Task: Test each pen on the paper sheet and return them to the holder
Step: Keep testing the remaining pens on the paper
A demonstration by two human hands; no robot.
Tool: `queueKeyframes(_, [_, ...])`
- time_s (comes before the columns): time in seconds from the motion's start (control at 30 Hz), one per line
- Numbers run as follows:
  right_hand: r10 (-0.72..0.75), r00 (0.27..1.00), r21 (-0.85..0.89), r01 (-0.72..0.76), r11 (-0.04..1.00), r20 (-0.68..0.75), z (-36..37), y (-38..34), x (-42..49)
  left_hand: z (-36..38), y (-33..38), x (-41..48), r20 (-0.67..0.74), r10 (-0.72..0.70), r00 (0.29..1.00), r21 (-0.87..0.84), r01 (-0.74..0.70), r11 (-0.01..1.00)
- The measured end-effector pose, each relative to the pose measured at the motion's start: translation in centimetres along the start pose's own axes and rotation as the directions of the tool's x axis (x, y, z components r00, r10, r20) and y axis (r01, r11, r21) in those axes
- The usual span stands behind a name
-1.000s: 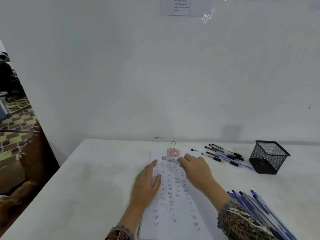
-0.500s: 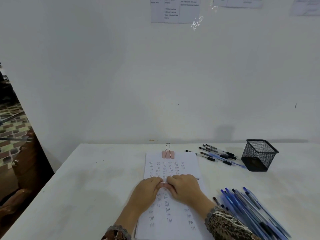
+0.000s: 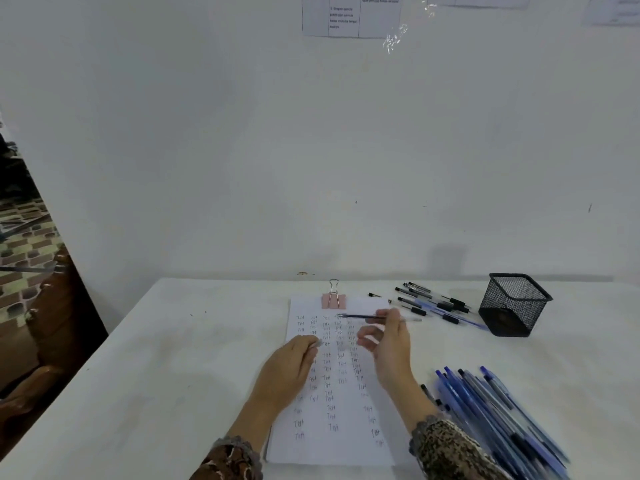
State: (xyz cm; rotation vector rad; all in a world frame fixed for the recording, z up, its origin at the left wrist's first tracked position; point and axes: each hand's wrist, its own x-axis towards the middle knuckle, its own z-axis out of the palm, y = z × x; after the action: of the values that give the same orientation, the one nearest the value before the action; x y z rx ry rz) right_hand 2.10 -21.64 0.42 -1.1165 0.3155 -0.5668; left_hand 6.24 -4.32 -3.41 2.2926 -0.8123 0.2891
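A white paper sheet covered in small handwritten words lies on the table, held at its top by a pink binder clip. My right hand pinches a clear pen that lies level over the upper part of the sheet, tip pointing left. My left hand rests on the sheet's left side and pinches a small pale piece at its fingertips, which looks like the pen's cap. A black mesh holder stands at the back right; I see no pens in it.
Several black-capped pens lie between the sheet and the holder. A pile of several blue pens lies near my right forearm. The white table stands against a white wall; its left edge drops to a wooden chair.
My right hand took a pen from the top of the sheet, then both hands met on it at the sheet's middle. Now they have parted, the right lifting the pen up and right.
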Motion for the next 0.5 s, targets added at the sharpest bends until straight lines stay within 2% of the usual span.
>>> queueKeyframes(0.03, [0.068,0.998,0.056,-0.068,0.996,-0.001,0.1,0.7,-0.5,0.0,0.0,0.0,-0.002,0.001,1.000,0.004,-0.001,1.000])
queueKeyframes(0.1, [0.111,0.994,0.054,-0.111,0.992,0.007,-0.1,1.9,-1.3,0.1,0.0,-0.1,-0.009,-0.001,1.000,0.021,0.001,1.000])
queueKeyframes(0.27, [0.123,0.990,-0.058,-0.119,0.991,0.071,-0.1,2.1,-1.5,0.1,-0.1,-0.1,0.013,-0.005,1.000,0.040,0.005,0.999])
queueKeyframes(0.43, [0.107,0.994,0.051,-0.108,0.993,0.017,-0.3,2.1,-1.5,0.1,-0.2,-0.1,0.001,-0.007,1.000,0.032,0.007,0.999])
queueKeyframes(0.5, [0.107,0.993,-0.008,-0.107,0.994,0.050,-0.2,2.1,-1.5,0.1,-0.2,-0.1,0.005,-0.012,1.000,0.038,0.011,0.999])
